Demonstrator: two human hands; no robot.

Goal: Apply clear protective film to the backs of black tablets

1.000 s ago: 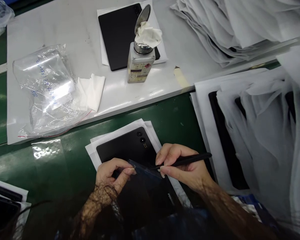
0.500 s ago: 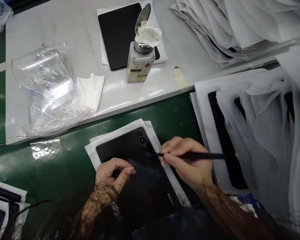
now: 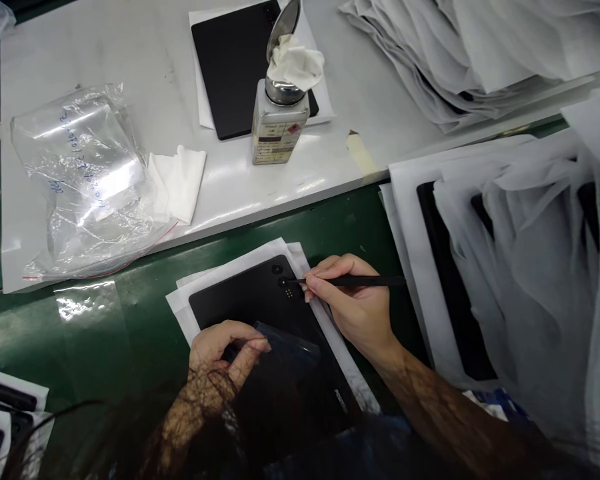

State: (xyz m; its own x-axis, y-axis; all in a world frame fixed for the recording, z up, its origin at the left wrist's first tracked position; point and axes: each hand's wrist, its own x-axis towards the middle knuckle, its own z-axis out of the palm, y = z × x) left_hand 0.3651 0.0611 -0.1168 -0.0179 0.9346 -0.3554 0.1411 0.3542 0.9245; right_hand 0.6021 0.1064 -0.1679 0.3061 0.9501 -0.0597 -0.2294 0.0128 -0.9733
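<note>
A black tablet [image 3: 240, 287] lies back side up on white sheets [image 3: 177, 307], its two camera lenses [image 3: 280, 275] near the top corner. My right hand [image 3: 355, 303] is closed round slim black tweezers [image 3: 370, 281], whose thin tip reaches the lower lens; whether it touches or holds anything there I cannot tell. Above the tablet's middle, my left hand [image 3: 227, 350] pinches the edge of a clear plastic film [image 3: 290, 345] between thumb and fingers. The tablet's lower part is dark and partly behind strands of hair.
On the grey bench top stand a dispenser bottle [image 3: 280, 130] with a wad of white cloth, another tablet [image 3: 225, 73], a clear bag [image 3: 90, 160] and a folded white wipe [image 3: 180, 183]. Wrapped tablets [image 3: 520, 267] lean at the right; more devices [image 3: 5, 393] lie at lower left.
My right hand has moved up and left with the tweezers, bringing their tip from the tablet's edge to the lower lens. My left hand keeps the film in nearly the same place.
</note>
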